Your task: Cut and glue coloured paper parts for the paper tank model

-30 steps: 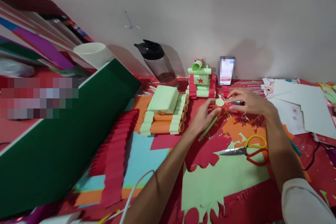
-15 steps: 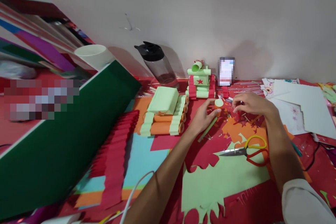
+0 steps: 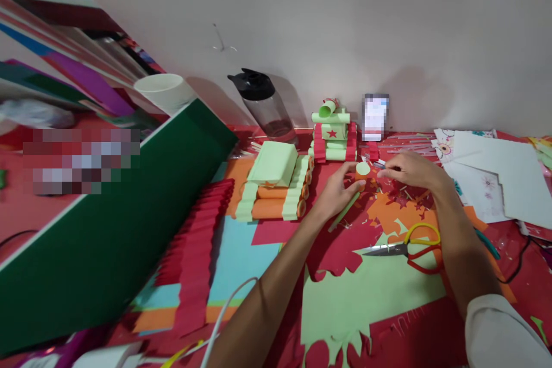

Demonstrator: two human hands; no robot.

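Head view: left hand (image 3: 338,192) grips small orange paper roll with pale-green round end (image 3: 363,172), before the phone. Right hand (image 3: 414,171) alongside, fingers narrowed; contents cannot be told. Apparent step: end-disc fitting. Next move: steady left grip.

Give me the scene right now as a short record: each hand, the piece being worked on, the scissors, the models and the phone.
Left grip: closed around the small orange piece
Right grip: just right of that piece; contents unclear
Small orange piece: pale green round top
Scissors: lying flat, blades over pale green paper
Starred model: pale green and red, by the wall
Orange-roll model: pale green block on top
Phone: propped upright, screen lit
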